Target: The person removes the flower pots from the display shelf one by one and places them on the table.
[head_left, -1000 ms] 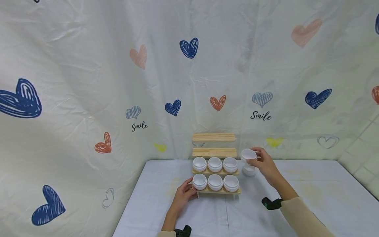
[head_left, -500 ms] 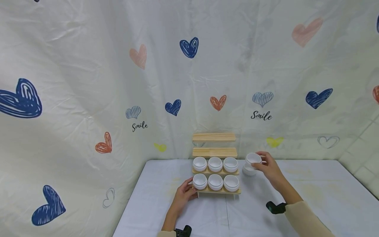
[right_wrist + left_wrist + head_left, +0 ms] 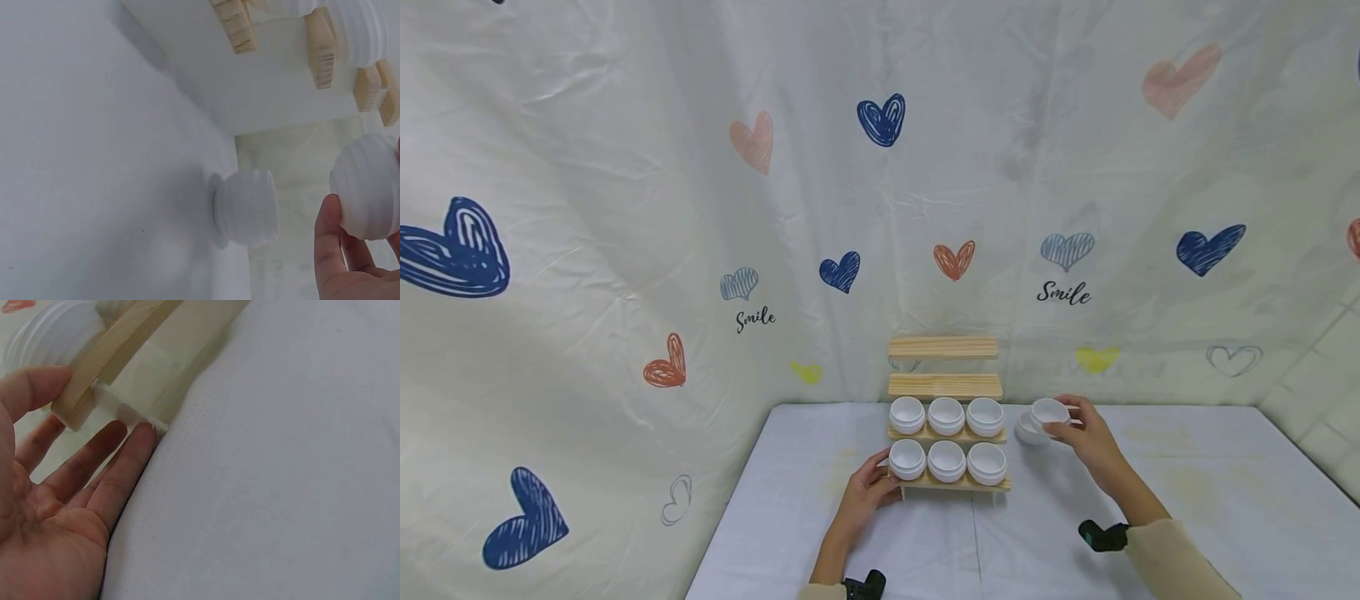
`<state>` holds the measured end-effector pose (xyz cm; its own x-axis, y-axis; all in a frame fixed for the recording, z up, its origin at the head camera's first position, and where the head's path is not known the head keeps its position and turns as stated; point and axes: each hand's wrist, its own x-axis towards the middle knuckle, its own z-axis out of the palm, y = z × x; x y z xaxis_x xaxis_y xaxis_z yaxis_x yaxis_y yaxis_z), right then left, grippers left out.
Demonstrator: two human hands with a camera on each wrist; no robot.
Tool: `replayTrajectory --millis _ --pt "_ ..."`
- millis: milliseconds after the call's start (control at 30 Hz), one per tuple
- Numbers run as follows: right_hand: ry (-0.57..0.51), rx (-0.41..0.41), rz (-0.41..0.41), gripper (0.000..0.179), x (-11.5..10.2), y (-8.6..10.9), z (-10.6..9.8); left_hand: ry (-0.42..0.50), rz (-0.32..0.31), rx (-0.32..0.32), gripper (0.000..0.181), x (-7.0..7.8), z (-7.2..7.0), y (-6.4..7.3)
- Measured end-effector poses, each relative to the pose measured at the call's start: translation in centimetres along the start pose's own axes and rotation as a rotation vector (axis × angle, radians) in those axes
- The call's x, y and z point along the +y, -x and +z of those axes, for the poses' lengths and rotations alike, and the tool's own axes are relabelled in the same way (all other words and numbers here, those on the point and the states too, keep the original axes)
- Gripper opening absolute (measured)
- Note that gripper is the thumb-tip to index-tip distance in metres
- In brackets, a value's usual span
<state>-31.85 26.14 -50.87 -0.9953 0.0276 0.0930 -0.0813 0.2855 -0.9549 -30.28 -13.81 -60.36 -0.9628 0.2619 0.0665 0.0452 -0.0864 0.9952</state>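
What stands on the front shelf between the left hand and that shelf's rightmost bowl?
The leftmost bowl and the middle bowl, both white, standing side by side; the head view shows this.

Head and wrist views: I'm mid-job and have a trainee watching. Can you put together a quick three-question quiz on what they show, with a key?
1. How many white bowls sit on the wooden stand?
2. True or false: the bowl in the right hand is resting on the table.
3. Where does the left hand touch the stand?
A) The end of the top shelf
B) The end of the lowest shelf
C) The middle of the second shelf from the top

Key
1. Six, three on each of the two lower shelves.
2. False; it is held up off the table.
3. B
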Motion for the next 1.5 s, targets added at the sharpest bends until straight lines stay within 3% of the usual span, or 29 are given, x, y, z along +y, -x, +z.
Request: replayTrajectory --millis 333,667,1000,1500 --pt "0.001 0.018 0.055 0.064 1.3 0.4 -0.3 -0.003 -0.006 0.007 0.057 0.0 0.0 0.0" --pt "0.016 0.032 0.073 0.064 2.5 0.6 -0.8 0.031 0.029 -0.017 0.058 -0.5 -0.1 0.0" --pt "0.013 0.040 0.104 0.069 3.5 0.7 -1.2 0.036 0.014 -0.010 0.058 -0.6 -0.2 -0.1" --pt "0.065 0.073 0.165 0.072 4.0 0.2 -2.1 0.027 0.014 -0.009 0.057 0.1 0.1 0.2"
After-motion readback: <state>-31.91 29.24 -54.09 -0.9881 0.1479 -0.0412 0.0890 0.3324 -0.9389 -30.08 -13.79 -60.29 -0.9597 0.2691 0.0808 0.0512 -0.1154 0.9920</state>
